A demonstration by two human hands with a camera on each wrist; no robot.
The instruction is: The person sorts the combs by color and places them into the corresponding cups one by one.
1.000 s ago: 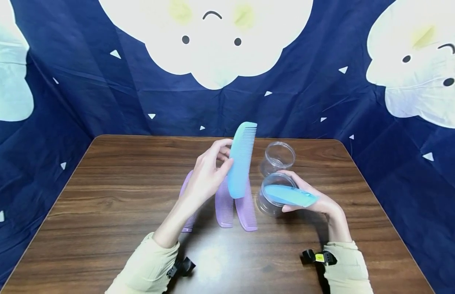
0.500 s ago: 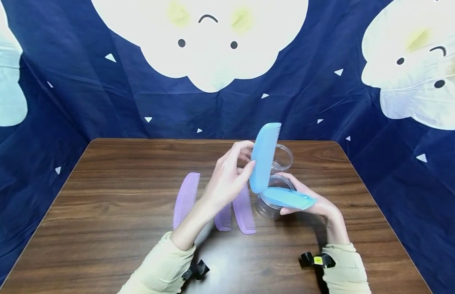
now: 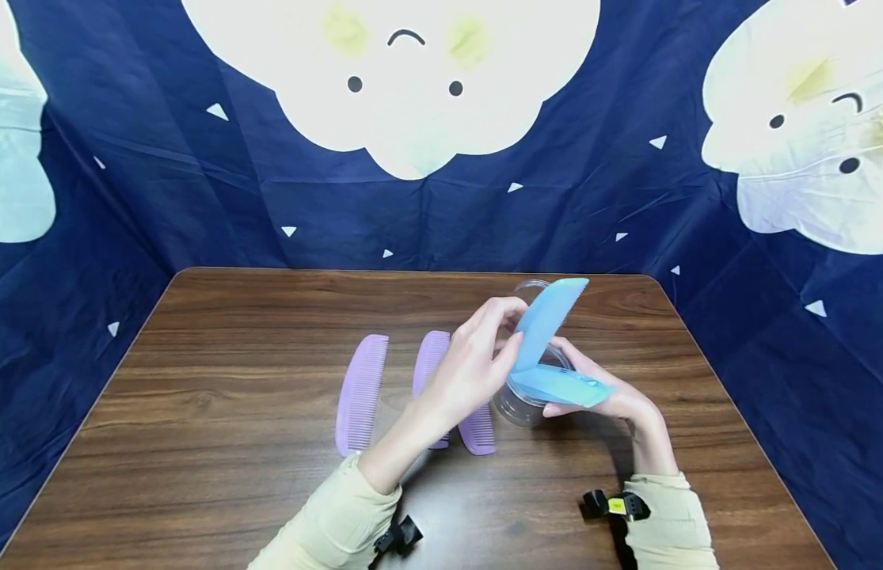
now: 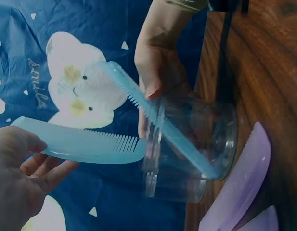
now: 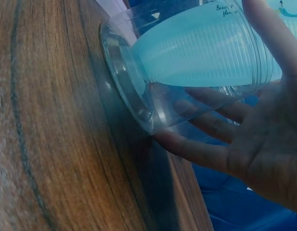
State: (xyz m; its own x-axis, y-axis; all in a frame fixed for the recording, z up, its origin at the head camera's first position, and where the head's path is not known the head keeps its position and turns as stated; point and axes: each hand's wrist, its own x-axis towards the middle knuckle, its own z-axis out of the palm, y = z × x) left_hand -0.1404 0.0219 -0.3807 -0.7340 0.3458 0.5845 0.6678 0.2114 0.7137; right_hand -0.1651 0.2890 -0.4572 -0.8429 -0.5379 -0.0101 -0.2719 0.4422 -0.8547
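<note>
Dark blue cloth printed with white cloud faces [image 3: 405, 87] fills the upper half of the head view, and below it a brown wooden table [image 3: 220, 475] takes the lower half. Near the middle of the frame the left hand [image 3: 470, 372] pinches a blue comb [image 3: 548, 321] between thumb and curled fingers, tilted up to the right with its lower end at the mouth of a clear jar [image 3: 527, 396]; that slant looks meant to line the comb up with the opening. The right hand [image 3: 612, 400] cups the jar from the right, fingers wrapped round its wall, tipping it toward the left hand, and a second blue comb [image 3: 562, 385] already leans inside. Three purple combs [image 3: 360, 392] lie flat on the table at centre left, and another clear jar [image 3: 537, 286] shows behind the raised comb. From the left wrist view, the left hand [image 4: 16, 178] sits at lower left, gripping the blue comb [image 4: 85, 144], whose tip touches the rim of the clear jar [image 4: 187, 159]; the second blue comb [image 4: 153, 115] crosses the jar diagonally, teeth fine and even. From the right wrist view, the right hand [image 5: 254, 139] at lower right spreads curved fingers under the ribbed, see-through clear jar [image 5: 153, 91], its base edge resting on the table [image 5: 47, 144].
</note>
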